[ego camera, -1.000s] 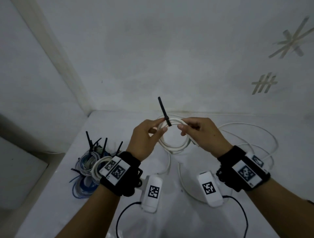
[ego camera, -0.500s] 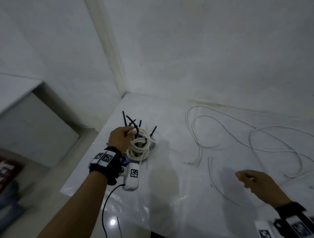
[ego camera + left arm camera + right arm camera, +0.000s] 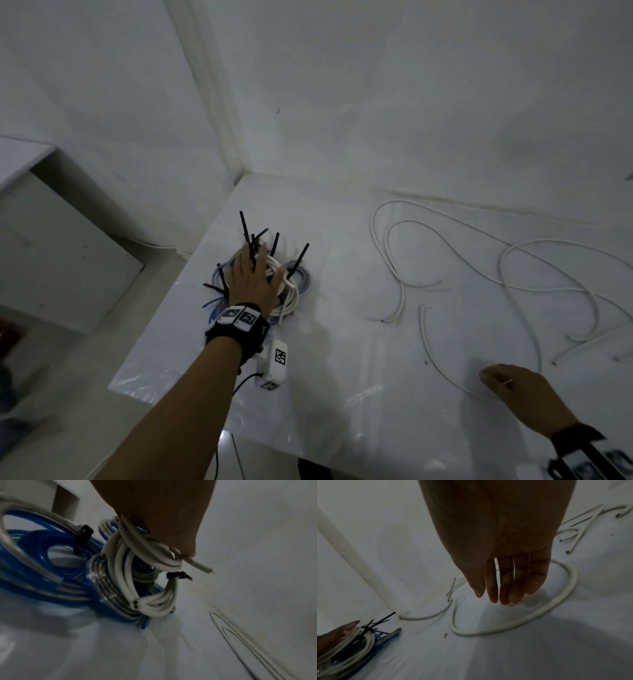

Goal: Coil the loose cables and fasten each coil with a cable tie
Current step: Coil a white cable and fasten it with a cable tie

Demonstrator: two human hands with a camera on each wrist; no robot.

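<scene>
Pile (image 3: 294,274): tied coils, blue and white, black ties (image 3: 299,257) sticking up, near table (image 3: 342,394) far-left corner.
Left hand (image 3: 253,284): fingers spread, relaxed, resting on top white coil (image 3: 150,555).
Loose cables (image 3: 445,240): uncoiled, toward right.
Right hand (image 3: 520,394): fingers straight, empty, above near cable (image 3: 539,609).

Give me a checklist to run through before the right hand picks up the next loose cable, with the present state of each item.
1. Tied white coil set on the pile of coils: ok, it rests there with a black tie around it.
2. Left hand off the coil: not ok, its fingers still lie on it.
3. Right hand free: ok, fingers straight, holding nothing.
4. Loose white cable near the right hand: ok, it lies on the table beside the fingers.
5. Spare cable tie ready: cannot tell.
</scene>
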